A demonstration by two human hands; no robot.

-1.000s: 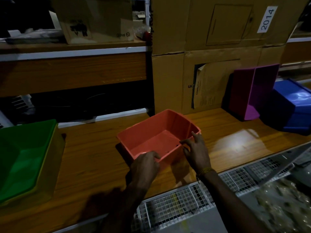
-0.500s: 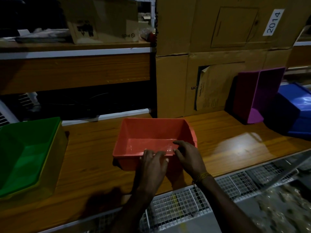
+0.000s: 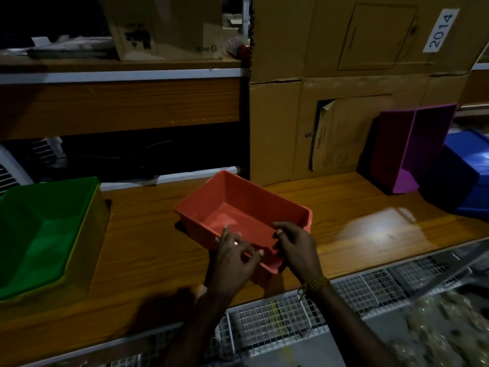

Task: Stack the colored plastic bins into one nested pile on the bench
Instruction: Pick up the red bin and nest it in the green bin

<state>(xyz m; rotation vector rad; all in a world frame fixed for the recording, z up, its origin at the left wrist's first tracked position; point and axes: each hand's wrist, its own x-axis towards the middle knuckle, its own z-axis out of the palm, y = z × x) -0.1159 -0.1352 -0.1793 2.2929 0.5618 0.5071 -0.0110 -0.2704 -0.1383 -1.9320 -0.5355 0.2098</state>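
Now both hands work the red bin mid-bench: right hand pinches its near rim, left hand hovers loose-fingered over it, gripping nothing. One-sided hold; lifting toward the green bin could tip or drop it.

White label on the large cardboard box, upper right: reads "2014", set on a slant. Small carton on the shelf: "pico" print with a round logo, upside down. Lower cardboard box: letters "UC" visible, rest covered by a brown envelope; envelope print too small to read.
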